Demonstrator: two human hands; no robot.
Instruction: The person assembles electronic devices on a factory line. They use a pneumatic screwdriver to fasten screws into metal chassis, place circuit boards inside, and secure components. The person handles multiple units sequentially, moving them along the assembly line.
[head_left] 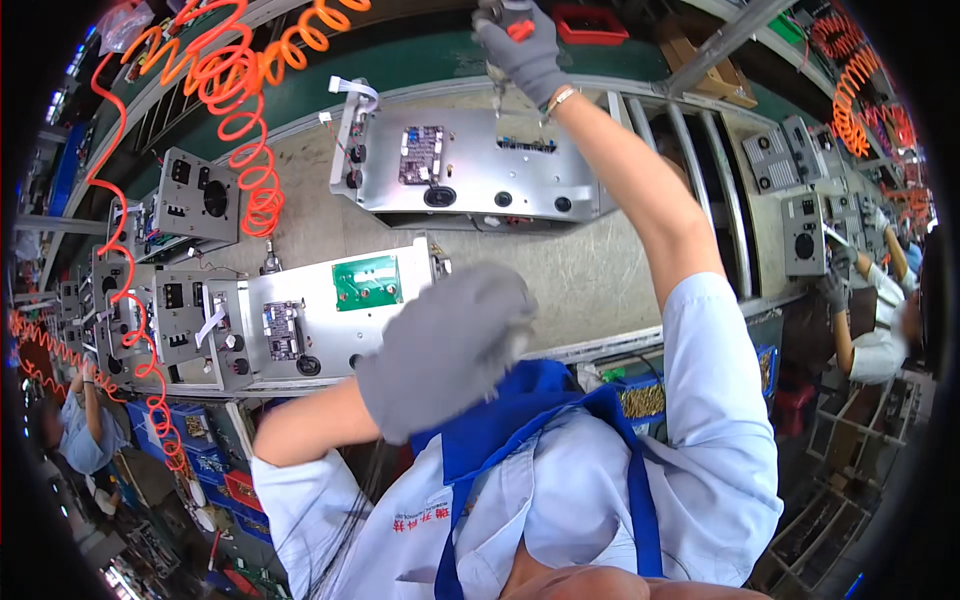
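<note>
My left hand (450, 345), in a grey glove, is in front of my chest above the near metal chassis. Its fingers look curled and somewhat blurred; whatever they hold, if anything, is hidden. Beside it a green circuit board (366, 283) lies on the near silver chassis (330, 340), which also bears a smaller dark board (283, 332). My right arm stretches to the far side, where my gloved right hand (525, 60) is closed around a tool with a red-orange part (520, 31). Below that hand stands the far silver chassis (470, 165), carrying a populated circuit board (421, 155).
Orange coiled air hoses (225, 80) hang at the left, one ending near the near chassis. More metal housings (195, 200) line the bench left and right. A red tray (590, 25) is at the back; blue bins of screws (642, 400) sit by my apron. Co-workers (870, 290) work at both sides.
</note>
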